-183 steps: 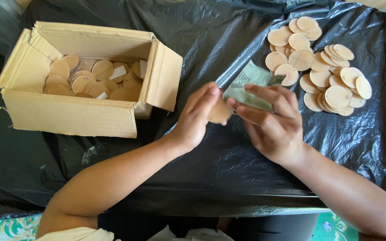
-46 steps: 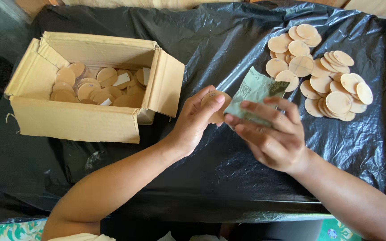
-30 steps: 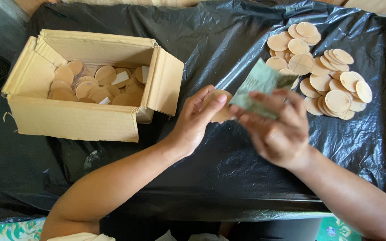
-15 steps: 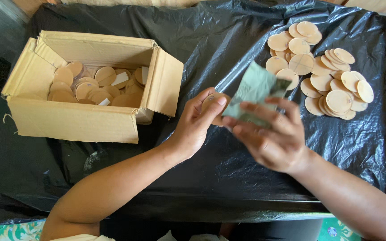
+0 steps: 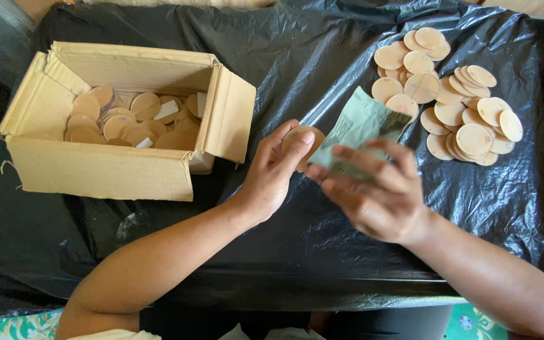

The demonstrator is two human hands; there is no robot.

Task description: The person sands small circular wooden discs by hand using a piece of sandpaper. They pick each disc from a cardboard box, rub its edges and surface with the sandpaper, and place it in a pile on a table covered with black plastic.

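Note:
My left hand (image 5: 272,173) grips a round tan wooden disc (image 5: 301,140) by its edge, held upright above the black sheet. My right hand (image 5: 376,192) presses a folded greyish-green piece of sandpaper (image 5: 360,129) against that disc; the hand is motion-blurred. Both hands meet at the middle of the view, in front of me. A heap of similar tan discs (image 5: 451,94) lies to the upper right, just beyond the sandpaper.
An open cardboard box (image 5: 105,170) at the left holds several more discs (image 5: 124,119), some with white labels. Black plastic sheeting (image 5: 310,252) covers the whole work surface. Patterned green floor shows at the bottom corners.
The right hand has been sliding the sandpaper back and forth over the disc; the paper has shifted slightly up and right. The left hand keeps the disc in nearly the same place.

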